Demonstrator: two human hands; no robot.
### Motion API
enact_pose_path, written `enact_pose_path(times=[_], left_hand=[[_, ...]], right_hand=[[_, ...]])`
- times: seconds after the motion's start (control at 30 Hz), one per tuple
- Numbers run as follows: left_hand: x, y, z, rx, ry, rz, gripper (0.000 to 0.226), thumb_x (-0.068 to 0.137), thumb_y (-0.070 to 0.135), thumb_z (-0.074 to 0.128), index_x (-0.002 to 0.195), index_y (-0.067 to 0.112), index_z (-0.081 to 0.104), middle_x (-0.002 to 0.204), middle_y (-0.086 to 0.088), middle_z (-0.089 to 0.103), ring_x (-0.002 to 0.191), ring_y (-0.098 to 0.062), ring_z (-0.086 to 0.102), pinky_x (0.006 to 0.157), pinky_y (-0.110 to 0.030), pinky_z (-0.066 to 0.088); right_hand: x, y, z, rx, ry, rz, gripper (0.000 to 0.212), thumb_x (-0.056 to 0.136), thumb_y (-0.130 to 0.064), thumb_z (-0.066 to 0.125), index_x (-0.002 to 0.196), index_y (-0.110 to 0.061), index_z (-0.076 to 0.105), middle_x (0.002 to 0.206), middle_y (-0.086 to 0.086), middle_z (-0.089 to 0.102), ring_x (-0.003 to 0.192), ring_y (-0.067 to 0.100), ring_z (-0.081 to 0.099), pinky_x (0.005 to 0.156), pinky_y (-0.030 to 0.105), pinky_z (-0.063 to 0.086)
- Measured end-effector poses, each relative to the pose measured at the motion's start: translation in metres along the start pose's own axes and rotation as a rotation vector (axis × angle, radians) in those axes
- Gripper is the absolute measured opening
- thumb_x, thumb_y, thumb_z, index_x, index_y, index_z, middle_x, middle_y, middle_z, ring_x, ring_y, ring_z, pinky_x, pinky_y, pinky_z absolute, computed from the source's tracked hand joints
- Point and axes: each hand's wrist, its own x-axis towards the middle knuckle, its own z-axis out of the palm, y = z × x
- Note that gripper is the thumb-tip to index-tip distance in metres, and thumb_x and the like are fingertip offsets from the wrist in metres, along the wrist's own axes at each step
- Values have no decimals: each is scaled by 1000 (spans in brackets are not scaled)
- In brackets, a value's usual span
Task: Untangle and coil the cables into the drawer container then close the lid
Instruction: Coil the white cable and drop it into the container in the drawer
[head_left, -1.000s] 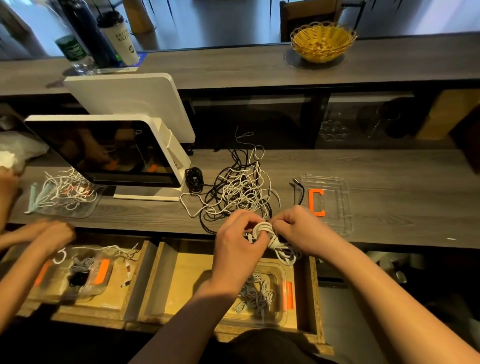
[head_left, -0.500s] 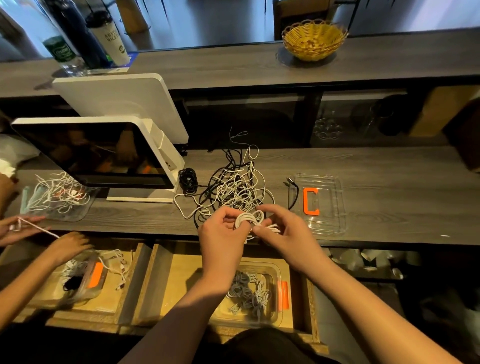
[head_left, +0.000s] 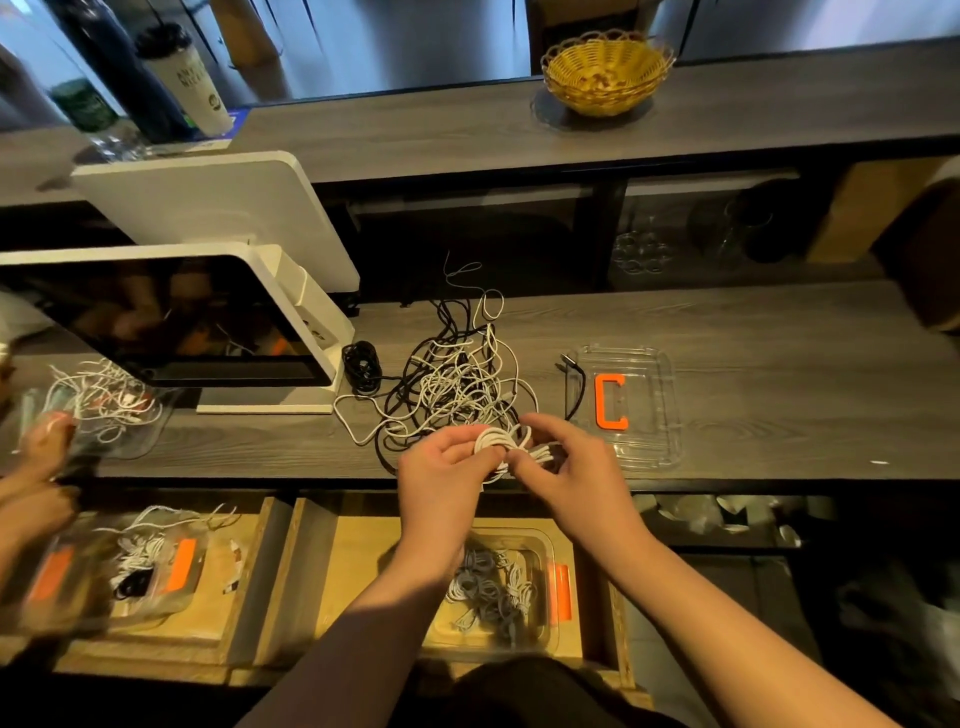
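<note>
Both hands meet at the near edge of the grey wood-grain bench (head_left: 753, 364), working one white cable coil (head_left: 498, 441) between them. The left hand (head_left: 441, 467) has its grip closed on the coil, fingers curled around the wound loops, while the right hand (head_left: 566, 467) pinches the strands trailing off the coil's right side. Just behind the hands lies the tangled pile of black and white cables (head_left: 457, 379), with a small black coiled cable (head_left: 361, 364) to its left, beside the white point-of-sale screen (head_left: 171, 322). The clear lid (head_left: 649, 405) with its orange clip lies flat on the bench to the right of the pile. Below the bench edge, an open wooden drawer (head_left: 317, 582) holds the clear container (head_left: 540, 587), which already has several grey coiled cables inside and an orange latch on its right side. At the far left, another person's hands (head_left: 36, 467) are partly in view near a second container (head_left: 171, 582).
</note>
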Motion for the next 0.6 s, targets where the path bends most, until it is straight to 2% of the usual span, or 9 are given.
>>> enact_pose_path(times=[0.1,0.17,0.27,0.4,0.6], left_hand=[[1,4,2,-138,-83,-67,28,84,-5,72,105,13,72,96,-7,78,96,-19,74,88,-29,56],[3,6,3,-210,-142,-92,30,85,-6,70,110,12,71,101,-10,77,102,-22,73,93,-33,54],[7,9,2,-332,-239,-138,36,81,-1,71,116,9,68,108,-12,76,105,-21,72,88,-27,55],[15,10,-1,-471,-301,-193,41,73,6,69,114,6,69,106,-13,76,94,-16,73,75,-19,57],[19,7,-3,-542,-349,-225,35,74,5,67,108,5,69,98,-12,76,86,-15,74,71,-21,59]], right_hand=[[3,2,-3,93,41,31,43,87,-28,72,130,-27,62,96,-13,67,79,-1,61,70,20,50],[6,2,-7,192,49,59,42,88,-25,71,129,-24,63,96,-8,68,81,7,67,72,27,57],[9,-2,-14,333,46,66,36,89,-15,71,123,-20,66,95,-1,69,75,12,69,62,21,54],[13,-7,-22,471,4,68,30,88,-3,68,117,-11,68,95,7,70,69,13,67,54,15,48],[13,-9,-22,513,-76,129,23,89,-3,64,109,-11,73,87,11,72,65,21,61,52,23,48]])
